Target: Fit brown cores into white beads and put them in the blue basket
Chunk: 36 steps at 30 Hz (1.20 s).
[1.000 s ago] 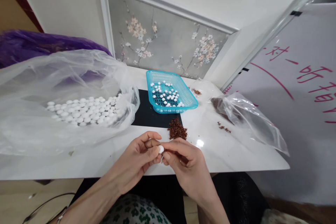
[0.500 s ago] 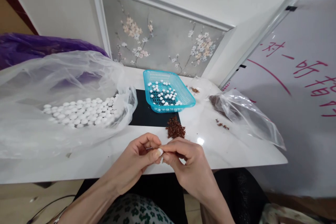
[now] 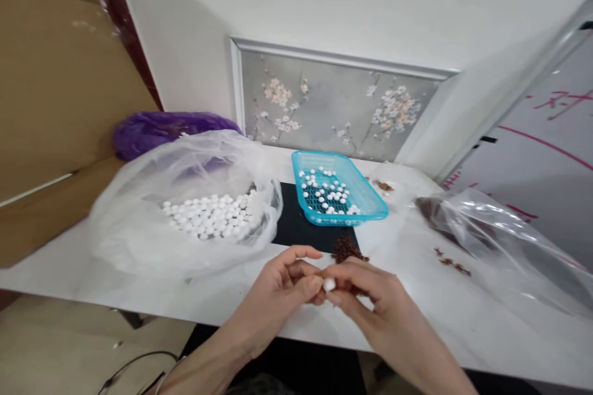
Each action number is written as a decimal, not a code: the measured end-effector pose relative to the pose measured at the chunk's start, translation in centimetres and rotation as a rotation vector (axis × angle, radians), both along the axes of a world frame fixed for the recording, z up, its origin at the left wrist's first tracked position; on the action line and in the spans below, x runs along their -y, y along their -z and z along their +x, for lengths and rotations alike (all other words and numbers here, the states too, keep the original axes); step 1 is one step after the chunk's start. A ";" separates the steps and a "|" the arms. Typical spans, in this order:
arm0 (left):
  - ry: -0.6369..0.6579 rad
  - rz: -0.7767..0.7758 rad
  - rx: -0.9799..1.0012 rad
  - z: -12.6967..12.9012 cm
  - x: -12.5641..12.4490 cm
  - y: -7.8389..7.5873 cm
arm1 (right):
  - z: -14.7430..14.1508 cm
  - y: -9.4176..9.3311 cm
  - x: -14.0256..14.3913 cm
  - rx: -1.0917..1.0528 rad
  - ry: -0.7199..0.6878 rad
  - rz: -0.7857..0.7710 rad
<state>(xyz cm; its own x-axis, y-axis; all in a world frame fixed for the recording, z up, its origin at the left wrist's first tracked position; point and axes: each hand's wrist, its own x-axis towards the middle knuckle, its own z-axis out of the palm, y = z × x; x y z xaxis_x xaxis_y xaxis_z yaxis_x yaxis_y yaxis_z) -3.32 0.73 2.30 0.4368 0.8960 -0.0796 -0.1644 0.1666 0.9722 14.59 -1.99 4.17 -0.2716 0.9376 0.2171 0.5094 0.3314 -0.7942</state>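
A small white bead [image 3: 328, 284] sits pinched between the fingertips of both hands, just above the near edge of the white table [image 3: 417, 302]. The left hand [image 3: 278, 296] grasps it from the left with thumb and forefinger, the other fingers curled loosely; the right hand [image 3: 375, 302] meets it from the right, its fingertips closed on the same bead, so the two hands touch at that point. Just beyond the right hand lies a small heap of reddish-brown bits [image 3: 347, 250], partly hidden by the fingers, at the near edge of a black mat [image 3: 296, 231]. On the far part of that mat stands a turquoise mesh basket [image 3: 365, 197] with white beads scattered in it. To the left, a large clear plastic bag [image 3: 139, 234] lies open on the table with a pile of white beads [image 3: 208, 216] inside, and a purple bag [image 3: 157, 129] shows behind it. To the right lies another clear bag [image 3: 509, 241] with dark brown material at its far end, and a few brown crumbs [image 3: 451, 262] rest beside it.
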 end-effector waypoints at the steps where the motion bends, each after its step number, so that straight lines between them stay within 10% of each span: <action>1: -0.039 0.139 -0.136 -0.7 -0.6 -0.8 | 0.4 -0.2 -1.0 0.008 0.042 0.027; 5: -0.320 0.723 -0.835 -5.1 -4.1 -3.6 | 1.8 -1.4 -6.9 0.102 0.346 0.229; 9: -0.201 0.784 -1.290 -8.9 -7.5 -3.1 | 3.5 -2.4 -10.2 0.198 0.432 0.211; 17: -0.096 0.788 -1.321 -10.0 -8.6 -1.3 | 6.9 1.2 -4.4 0.299 0.451 0.047; 23: -0.387 0.880 -1.144 -8.5 -7.0 -2.7 | 7.8 4.8 -4.5 0.325 0.448 0.020; 26: -0.473 0.680 -0.789 -6.4 -4.1 -3.0 | 7.6 5.0 -4.6 0.319 0.435 0.018; 30: -0.129 0.049 -0.225 -3.0 -0.8 -1.3 | 7.7 4.9 -4.1 0.282 0.437 0.026; 36: -0.123 -0.425 0.196 -0.1 -0.5 0.7 | 6.9 4.3 -2.7 0.164 0.460 -0.024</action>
<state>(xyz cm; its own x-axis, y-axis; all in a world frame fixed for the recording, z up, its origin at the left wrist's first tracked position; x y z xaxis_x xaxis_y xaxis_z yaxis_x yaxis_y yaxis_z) -3.40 1.27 1.61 0.3728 0.8479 -0.3770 -0.3815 0.5104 0.7707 21.45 0.73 -0.09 0.1428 0.9727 0.1827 0.7179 0.0252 -0.6957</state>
